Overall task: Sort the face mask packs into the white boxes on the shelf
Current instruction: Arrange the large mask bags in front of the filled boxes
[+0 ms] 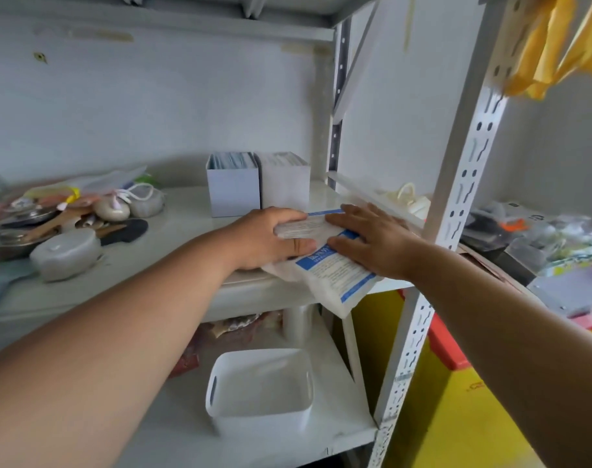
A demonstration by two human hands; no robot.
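Several white and blue face mask packs point(335, 271) lie in a loose pile at the front right edge of the white shelf point(186, 238), some hanging over the edge. My left hand point(271, 236) grips one pack point(304, 228) from the pile's top, thumb under it. My right hand point(368, 238) rests flat on the pile, fingers spread. Behind the hands stand two white boxes: the left box point(233, 194) and the right box point(286, 187), both holding upright packs.
Clutter fills the shelf's left side: a round lidded container point(66, 253), metal dishes, wooden utensils, pouches. A perforated white shelf post point(456, 211) stands close right of my right hand. An empty white basket point(259, 390) sits on the lower shelf. Yellow cloth point(557, 42) hangs top right.
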